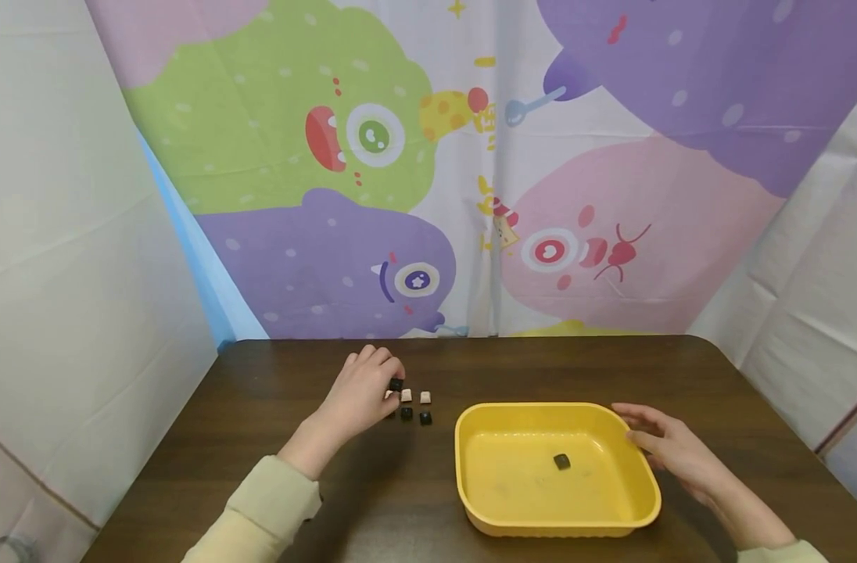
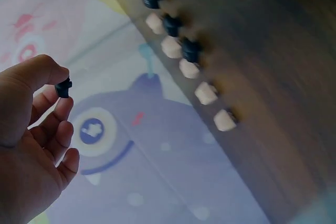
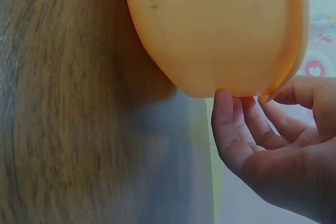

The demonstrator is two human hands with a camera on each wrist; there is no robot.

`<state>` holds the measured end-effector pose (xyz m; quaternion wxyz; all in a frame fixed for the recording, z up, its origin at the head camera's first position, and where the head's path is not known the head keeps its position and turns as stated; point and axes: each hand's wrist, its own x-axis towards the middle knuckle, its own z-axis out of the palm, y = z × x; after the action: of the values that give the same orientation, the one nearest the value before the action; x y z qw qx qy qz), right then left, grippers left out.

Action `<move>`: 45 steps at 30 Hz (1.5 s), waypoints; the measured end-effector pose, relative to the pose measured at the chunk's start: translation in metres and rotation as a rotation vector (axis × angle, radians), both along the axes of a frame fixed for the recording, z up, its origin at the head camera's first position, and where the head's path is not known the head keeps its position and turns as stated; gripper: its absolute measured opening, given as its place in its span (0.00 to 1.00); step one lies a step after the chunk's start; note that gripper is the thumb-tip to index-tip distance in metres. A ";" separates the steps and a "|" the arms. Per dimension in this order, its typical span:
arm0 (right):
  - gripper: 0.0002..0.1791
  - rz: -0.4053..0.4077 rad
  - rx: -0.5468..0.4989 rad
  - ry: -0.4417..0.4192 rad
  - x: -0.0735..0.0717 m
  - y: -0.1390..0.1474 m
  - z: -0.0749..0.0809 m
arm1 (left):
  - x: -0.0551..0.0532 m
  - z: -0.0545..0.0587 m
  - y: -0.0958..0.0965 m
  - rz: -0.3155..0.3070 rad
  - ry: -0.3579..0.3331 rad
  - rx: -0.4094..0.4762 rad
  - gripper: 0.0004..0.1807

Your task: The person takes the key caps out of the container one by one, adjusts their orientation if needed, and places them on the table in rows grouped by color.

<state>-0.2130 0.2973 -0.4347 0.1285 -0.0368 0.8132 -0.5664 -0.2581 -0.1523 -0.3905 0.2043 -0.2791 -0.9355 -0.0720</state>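
Between thumb and index finger, my left hand (image 1: pixel 361 389) pinches a small black keycap (image 2: pixel 63 87), raised just above the table. Below it stand two short rows of keycaps: several white keycaps (image 2: pixel 206 93) and three black keycaps (image 2: pixel 171 25), some hidden by the hand in the head view. A yellow basin (image 1: pixel 561 528) sits to the right, with one dark keycap (image 1: pixel 561 461) lying on its floor. At the basin's right side, my right hand (image 1: pixel 682 453) holds the edge, thumb at the rim and fingers (image 3: pixel 223 109) against the outer wall.
The dark wooden table (image 1: pixel 259 422) runs back to a cartoon-printed curtain (image 1: pixel 316 266). Pale cloth walls (image 1: pixel 84 234) hang on both sides. Brown table surface lies between the keycap rows and the basin.
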 end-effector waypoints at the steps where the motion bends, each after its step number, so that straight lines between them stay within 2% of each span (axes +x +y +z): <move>1: 0.33 -0.001 0.003 0.004 0.000 0.000 0.000 | -0.001 -0.002 -0.002 0.006 -0.001 0.004 0.11; 10: 0.32 -0.021 0.069 0.091 0.005 0.002 -0.002 | -0.011 -0.023 -0.019 0.081 -0.054 0.038 0.12; 18: 0.30 0.016 0.095 0.178 0.013 0.006 -0.004 | -0.017 -0.035 -0.025 0.117 -0.093 0.017 0.12; 27: 0.33 0.052 0.069 0.126 0.016 0.011 -0.006 | -0.024 -0.048 -0.028 0.158 -0.138 -0.025 0.11; 33: 0.35 0.084 0.031 0.068 0.016 0.012 -0.008 | -0.027 -0.055 -0.028 0.182 -0.202 -0.047 0.12; 38: 0.35 0.098 -0.001 0.062 0.017 0.012 -0.009 | -0.026 -0.057 -0.029 0.189 -0.241 -0.060 0.13; 45: 0.35 0.100 -0.006 0.048 0.017 0.012 -0.010 | -0.024 -0.059 -0.030 0.190 -0.238 -0.085 0.13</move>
<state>-0.1960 0.3089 -0.4445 0.1367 -0.0912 0.8115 -0.5607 -0.2821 -0.1827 -0.4497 0.0858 -0.1874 -0.9775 -0.0455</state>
